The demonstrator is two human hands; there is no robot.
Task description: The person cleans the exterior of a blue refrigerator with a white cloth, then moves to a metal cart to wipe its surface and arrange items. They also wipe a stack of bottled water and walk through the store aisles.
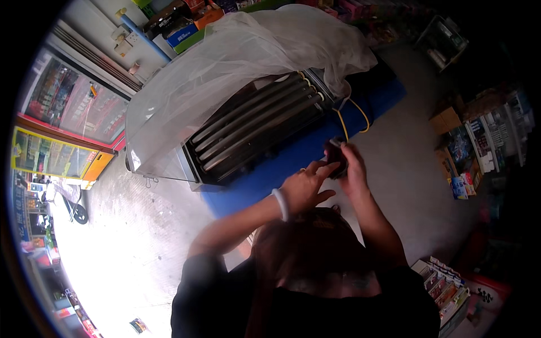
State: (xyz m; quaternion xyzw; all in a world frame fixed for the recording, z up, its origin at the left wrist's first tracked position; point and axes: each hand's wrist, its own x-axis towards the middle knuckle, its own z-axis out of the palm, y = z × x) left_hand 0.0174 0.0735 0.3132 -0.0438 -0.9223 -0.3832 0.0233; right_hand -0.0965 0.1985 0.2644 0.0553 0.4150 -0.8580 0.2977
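Note:
My right hand (355, 169) is wrapped around a small dark object (335, 158), too blurred to name. My left hand (306, 186), with a ring and a pale bangle (280, 204) at the wrist, reaches across and touches the object with its fingertips. Beyond the hands stands a roller grill (258, 126) with several long metal rollers, on a blue-covered table (270, 164). A sheer whitish cloth (253, 50) drapes over the grill's back and left side. A yellow cord (362, 114) loops down at its right end.
Glass-door display coolers (78, 99) stand at the left on a concrete floor (127, 224). Boxed goods (181, 31) line the back. Shelves and cartons (448, 122) are at the right, with a rack of packets (441, 287) at the lower right.

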